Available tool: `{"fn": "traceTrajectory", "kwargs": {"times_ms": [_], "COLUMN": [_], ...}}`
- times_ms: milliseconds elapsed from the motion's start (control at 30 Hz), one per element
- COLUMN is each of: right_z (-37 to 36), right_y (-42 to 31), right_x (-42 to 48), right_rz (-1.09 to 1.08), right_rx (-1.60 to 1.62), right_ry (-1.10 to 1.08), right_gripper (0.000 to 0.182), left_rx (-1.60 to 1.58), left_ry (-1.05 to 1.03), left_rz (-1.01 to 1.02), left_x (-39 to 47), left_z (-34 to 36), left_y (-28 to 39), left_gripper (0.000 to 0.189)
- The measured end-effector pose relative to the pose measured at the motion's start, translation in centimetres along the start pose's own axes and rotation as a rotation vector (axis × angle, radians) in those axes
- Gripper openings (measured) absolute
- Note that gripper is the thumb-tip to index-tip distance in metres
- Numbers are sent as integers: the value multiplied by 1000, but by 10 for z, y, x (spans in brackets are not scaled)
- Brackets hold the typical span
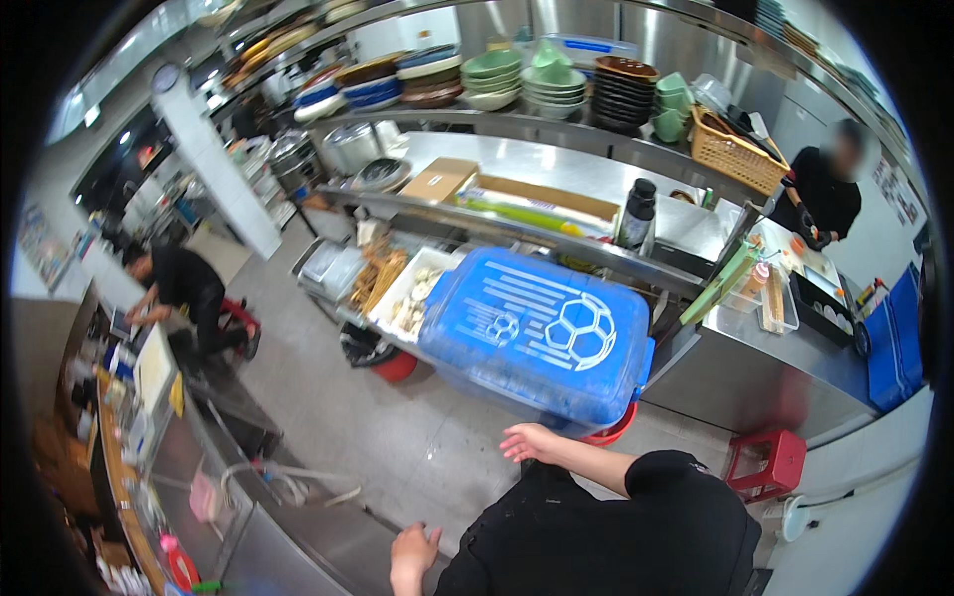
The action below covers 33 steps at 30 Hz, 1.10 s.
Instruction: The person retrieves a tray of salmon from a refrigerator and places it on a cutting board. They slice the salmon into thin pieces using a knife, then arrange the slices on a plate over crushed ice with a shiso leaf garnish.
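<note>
Bare and holding nothing, my right hand (531, 442) reaches forward with its fingers apart, just below the near edge of a large storage box with a blue plastic lid (477, 372). Whether it touches the box cannot be told. White stripes and footballs are printed on the lid. My left hand (415, 553) is low in the picture, beside my black shirt, with nothing seen in it and the thumb away from the fingers. Left of the box are a white tray of pale food pieces (384, 307) and a bundle of brown skewers or sticks (373, 287).
Stacked bowls (493, 74) line the shelf ahead. A red stool (775, 462) stands at the right, and a red bin with a black bag (393, 366) under the counter. One co-worker (827, 186) is at the far right, another (186, 287) bends at the left counter.
</note>
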State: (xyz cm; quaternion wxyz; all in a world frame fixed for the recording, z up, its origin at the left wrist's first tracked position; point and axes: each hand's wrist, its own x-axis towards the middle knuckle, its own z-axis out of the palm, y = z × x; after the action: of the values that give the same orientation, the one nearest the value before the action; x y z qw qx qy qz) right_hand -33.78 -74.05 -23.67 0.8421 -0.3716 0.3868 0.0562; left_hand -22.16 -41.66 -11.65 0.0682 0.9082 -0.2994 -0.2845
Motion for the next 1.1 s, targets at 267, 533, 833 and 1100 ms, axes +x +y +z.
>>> {"fn": "traceTrajectory", "kwargs": {"times_ms": [267,533,833,1100], "right_z": [-61,-48,23,-22], "right_y": [-20,-26,-192,-569], "right_x": [49,54,-152,-249], "right_rz": [28,171,-258,-1008], "right_rx": [874,1262,-82,-608], "right_ry": [-131,240,403,1679], "right_gripper": [32,46,38,28], "left_rx": [251,519,87,-210], "left_ry": [312,135,41,785], "left_rz": [752,1169,1649,1720], "left_x": [244,356,332,395], "left_z": [34,-1,-179,-231], "left_y": [198,209,322,464], "left_gripper": [77,78,69,37]}}
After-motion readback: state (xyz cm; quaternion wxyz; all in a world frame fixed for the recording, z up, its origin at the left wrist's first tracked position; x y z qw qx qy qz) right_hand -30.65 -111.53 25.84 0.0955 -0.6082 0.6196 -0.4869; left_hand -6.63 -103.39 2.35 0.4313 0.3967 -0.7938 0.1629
